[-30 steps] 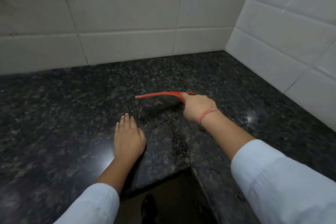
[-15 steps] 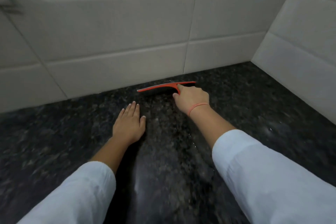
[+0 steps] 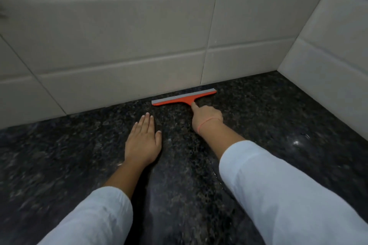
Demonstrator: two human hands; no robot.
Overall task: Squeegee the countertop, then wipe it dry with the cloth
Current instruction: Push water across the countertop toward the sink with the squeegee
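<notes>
while the left hand [image 3: 142, 143] lies flat on the countertop [image 3: 59, 155], the right hand [image 3: 207, 117] grips the squeegee [image 3: 184, 97].

1. The squeegee [image 3: 184, 97] is orange with a pale grey blade strip, a wide T-shape, lying low on the countertop [image 3: 268, 109] right beside the foot of the tiled back wall.
2. The countertop is dark speckled stone, glossy, with bright glints at the right.
</notes>
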